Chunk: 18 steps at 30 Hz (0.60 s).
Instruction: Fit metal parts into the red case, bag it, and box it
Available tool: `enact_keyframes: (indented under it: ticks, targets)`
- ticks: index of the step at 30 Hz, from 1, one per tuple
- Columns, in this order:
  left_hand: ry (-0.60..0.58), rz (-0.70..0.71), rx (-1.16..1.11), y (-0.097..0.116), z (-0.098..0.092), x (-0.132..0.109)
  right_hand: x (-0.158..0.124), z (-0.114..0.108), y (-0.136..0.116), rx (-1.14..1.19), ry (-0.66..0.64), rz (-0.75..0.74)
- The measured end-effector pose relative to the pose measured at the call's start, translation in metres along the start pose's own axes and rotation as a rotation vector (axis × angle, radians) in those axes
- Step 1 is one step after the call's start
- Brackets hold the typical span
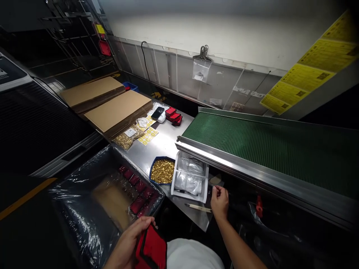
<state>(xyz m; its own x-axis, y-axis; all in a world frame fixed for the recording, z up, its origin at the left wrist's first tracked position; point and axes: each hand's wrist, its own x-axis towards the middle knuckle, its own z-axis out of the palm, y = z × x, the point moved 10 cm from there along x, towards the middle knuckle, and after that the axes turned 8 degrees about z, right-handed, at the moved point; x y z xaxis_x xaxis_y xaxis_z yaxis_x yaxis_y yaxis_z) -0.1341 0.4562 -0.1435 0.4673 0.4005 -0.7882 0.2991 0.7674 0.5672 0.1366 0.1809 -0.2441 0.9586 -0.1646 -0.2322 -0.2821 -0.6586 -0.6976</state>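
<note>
My left hand [137, 233] is wrapped round a red case with black edging [154, 246], low in front of my body. Beside the white tray [206, 190], my right hand [219, 201] has its fingers curled together; whatever they pinch, if anything, is too small to make out. Clear plastic bags [193, 185] fill the tray's two sections. A pale-handled, pen-like tool [198, 207] lies on the metal table just left of that hand. Left of the tray stands a blue bin [153, 164] full of small gold-coloured metal parts [162, 171].
A plastic-lined box [84, 209] with red items sits at left. Cardboard stacks [117, 108], a bag of gold parts [127, 138], sticker sheets [148, 136], a phone [157, 113] and red cases [174, 116] lie on the table [165, 140]. A green conveyor [238, 138] runs right.
</note>
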Motion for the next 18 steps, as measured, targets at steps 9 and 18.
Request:
enact_keyframes:
  ticks: [9, 18]
  targets:
    - [-0.033, 0.029, -0.176, 0.002, -0.006, 0.009, -0.058, 0.116, -0.104, -0.142, -0.531, -0.386]
    - [0.006, 0.009, -0.296, 0.006, -0.057, 0.002, -0.025, 0.183, -0.078, -0.400, -0.451, -0.197]
